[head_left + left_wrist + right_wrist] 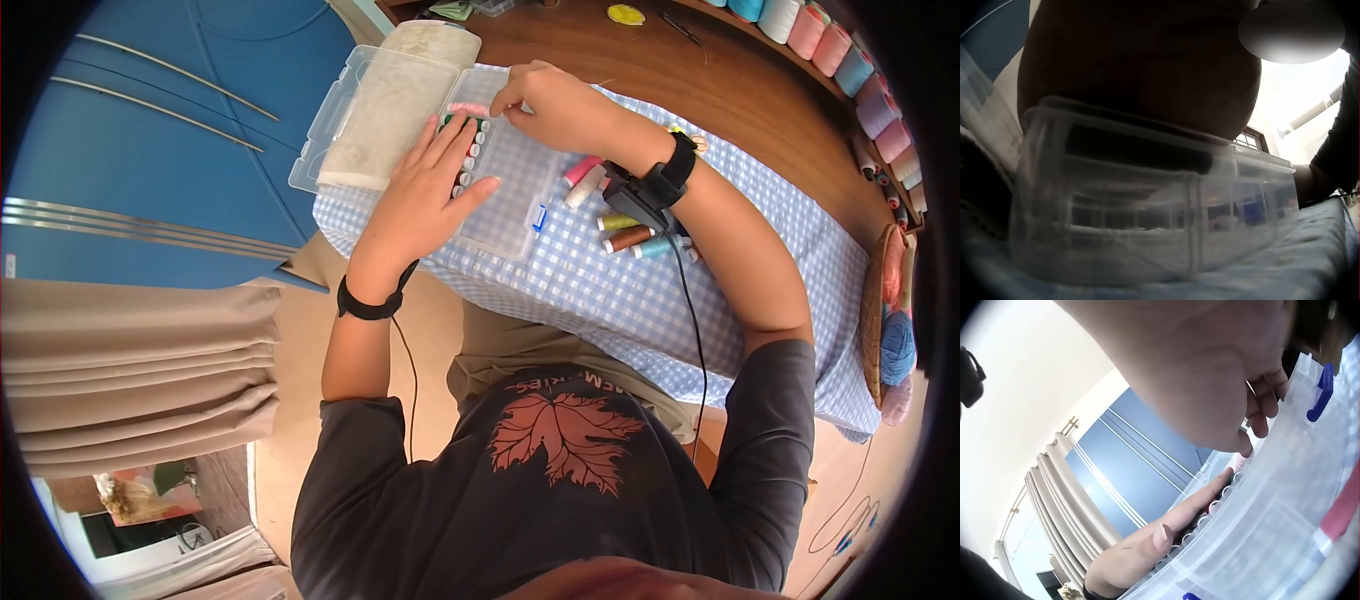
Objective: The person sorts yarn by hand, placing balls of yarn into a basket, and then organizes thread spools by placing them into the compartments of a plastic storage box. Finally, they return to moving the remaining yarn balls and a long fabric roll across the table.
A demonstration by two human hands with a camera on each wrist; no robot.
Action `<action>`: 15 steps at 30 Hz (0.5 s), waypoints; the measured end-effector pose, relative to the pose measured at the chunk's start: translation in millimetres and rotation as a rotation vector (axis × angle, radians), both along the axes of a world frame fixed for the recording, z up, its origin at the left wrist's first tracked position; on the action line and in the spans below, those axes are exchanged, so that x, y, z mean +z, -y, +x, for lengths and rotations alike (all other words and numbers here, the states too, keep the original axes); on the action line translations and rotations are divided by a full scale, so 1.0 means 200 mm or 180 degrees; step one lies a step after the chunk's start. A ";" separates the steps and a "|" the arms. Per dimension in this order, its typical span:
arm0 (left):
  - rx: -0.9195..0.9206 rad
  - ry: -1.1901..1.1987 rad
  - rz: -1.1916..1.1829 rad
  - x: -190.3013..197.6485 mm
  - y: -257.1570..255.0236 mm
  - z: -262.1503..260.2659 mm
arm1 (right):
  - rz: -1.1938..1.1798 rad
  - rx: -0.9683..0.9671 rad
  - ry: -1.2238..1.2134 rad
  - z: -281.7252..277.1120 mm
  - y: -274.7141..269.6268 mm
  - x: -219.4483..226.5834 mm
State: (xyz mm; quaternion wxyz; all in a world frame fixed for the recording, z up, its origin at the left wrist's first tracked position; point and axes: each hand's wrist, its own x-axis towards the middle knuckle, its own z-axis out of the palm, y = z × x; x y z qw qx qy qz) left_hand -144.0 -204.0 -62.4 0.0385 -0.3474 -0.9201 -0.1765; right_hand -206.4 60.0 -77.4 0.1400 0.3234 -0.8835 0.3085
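Observation:
My left hand (432,190) lies with long, straight fingers over a row of thread spools (474,150) inside a clear plastic box (505,215). Green and red thread and white spool ends show beside the fingers; the palm hides the rest. At the row's far end lies a pink thread spool (467,108). My right hand (560,108) is bent over the box from the far right, its curled fingertips right at the end of that pink spool. Whether they pinch it, I cannot tell. The right wrist view shows the same fingers (1263,403) over the box's far end.
Loose spools, among them a brown one (628,238), lie on the checked cloth (760,270) right of the box, below the right forearm. The open clear lid (325,140) spreads left, with a beige cloth (395,110) across it. A shelf of cones (830,48) stands far right.

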 end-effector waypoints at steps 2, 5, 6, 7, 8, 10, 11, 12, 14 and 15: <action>0.0011 -0.0010 -0.0014 0.00 0.00 0.00 | 0.0096 0.0074 0.0148 0.01 0.00 0.02; 0.0138 -0.0037 0.0144 -0.02 0.02 -0.01 | 0.0034 0.0077 0.0400 0.01 0.01 0.05; 0.0256 -0.0053 0.0316 -0.03 0.04 -0.02 | 0.0018 0.0027 0.0393 0.01 0.01 0.05; 0.0252 -0.0053 0.0312 -0.02 0.05 -0.02 | -0.0001 -0.0023 0.0386 0.01 0.01 0.05; 0.0300 -0.0111 0.0273 -0.02 0.06 -0.02 | -0.0006 -0.0028 0.0388 0.01 0.01 0.03; 0.0344 -0.0167 0.0226 -0.01 0.08 -0.02 | 0.0009 0.0011 0.0108 0.00 0.00 0.00; 0.0322 -0.0164 0.0218 -0.01 0.08 -0.02 | 0.0003 0.0009 0.0108 0.01 0.01 0.00; 0.0301 -0.0161 0.0212 -0.01 0.09 -0.02 | -0.0047 -0.0057 0.0111 0.02 0.01 -0.01; 0.0314 -0.0222 0.0232 -0.01 0.09 -0.01 | -0.0096 -0.0119 0.0111 0.03 0.02 -0.01; 0.0324 -0.0282 0.0256 -0.01 0.08 -0.01 | 0.0194 -0.0022 0.0066 0.02 0.01 -0.01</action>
